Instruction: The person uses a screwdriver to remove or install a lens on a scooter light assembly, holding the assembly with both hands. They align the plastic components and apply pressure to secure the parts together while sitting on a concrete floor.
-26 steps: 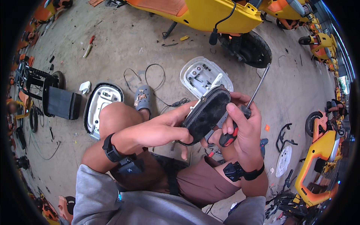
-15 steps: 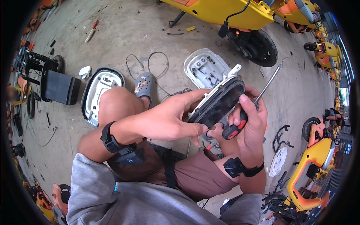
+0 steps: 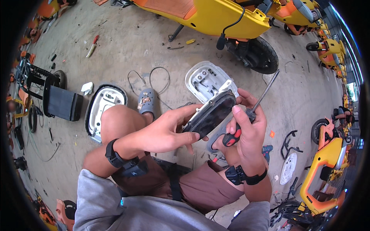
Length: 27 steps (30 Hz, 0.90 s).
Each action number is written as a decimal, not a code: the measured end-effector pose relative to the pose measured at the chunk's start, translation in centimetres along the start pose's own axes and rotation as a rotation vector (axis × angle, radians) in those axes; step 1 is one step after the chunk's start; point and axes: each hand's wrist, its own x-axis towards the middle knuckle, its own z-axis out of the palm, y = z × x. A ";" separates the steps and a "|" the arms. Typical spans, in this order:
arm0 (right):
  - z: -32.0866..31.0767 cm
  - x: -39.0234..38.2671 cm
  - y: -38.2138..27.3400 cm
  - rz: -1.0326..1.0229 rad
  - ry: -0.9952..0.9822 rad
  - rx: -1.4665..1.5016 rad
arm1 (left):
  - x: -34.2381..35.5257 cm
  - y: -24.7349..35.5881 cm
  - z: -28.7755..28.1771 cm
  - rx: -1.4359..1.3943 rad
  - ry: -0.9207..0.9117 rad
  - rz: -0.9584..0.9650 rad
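Observation:
My left hand (image 3: 163, 133) is closed around the lower end of a long oval unit (image 3: 214, 115) with a dark, glossy face and a white back edge. I cannot tell what kind of part it is. It is tilted, its upper end leaning to the right. My right hand (image 3: 252, 129) grips a screwdriver (image 3: 266, 93) with a black and red handle, the shaft pointing up and right, away from the unit. My right fingertips are close beside the unit's upper end; whether they touch it is unclear.
A white tray-like shell (image 3: 203, 78) with small dark parts lies ahead. A white, black-rimmed shell (image 3: 92, 115) lies by my left knee. A yellow scooter (image 3: 216, 17) stands beyond, another frame (image 3: 312, 184) at right. A cable (image 3: 158, 69) and a second screwdriver (image 3: 92, 46) lie on the floor.
The oval unit and both hands have shifted a little left and down in view. The screwdriver has come along, still in my right hand. The surroundings have shifted slightly too.

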 end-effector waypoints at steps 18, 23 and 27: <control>-1.4 0.0 -0.6 0.045 -0.170 0.204 | 0.3 0.3 -0.3 -0.402 0.029 -0.086; -1.9 0.0 -0.7 0.072 -0.195 0.224 | 0.3 0.9 0.2 -0.362 0.004 -0.076; -1.6 0.0 -1.6 0.111 -0.192 0.217 | 0.2 1.1 0.3 -0.359 0.010 -0.078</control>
